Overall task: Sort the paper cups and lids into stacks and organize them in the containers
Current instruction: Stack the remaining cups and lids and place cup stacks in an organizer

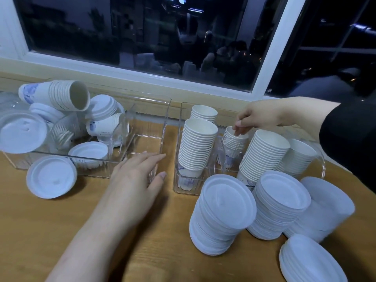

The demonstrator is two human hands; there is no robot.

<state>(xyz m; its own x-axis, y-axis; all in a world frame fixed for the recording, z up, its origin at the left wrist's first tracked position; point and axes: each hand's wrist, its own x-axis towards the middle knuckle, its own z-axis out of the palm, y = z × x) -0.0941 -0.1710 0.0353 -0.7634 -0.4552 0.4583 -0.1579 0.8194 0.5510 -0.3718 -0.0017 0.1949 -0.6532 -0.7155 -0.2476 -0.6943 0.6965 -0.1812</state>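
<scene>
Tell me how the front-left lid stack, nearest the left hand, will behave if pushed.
The front-left lid stack already leans, so a push up high would probably topple it. Its lids look thin and light, so they would likely slide apart. Pushing low seems safer.

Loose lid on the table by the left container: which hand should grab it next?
Left, probably. The left hand lies open at the left container's front corner, close to the loose lid. The right hand is busy, fingers on a cup stack in the right container.
</scene>
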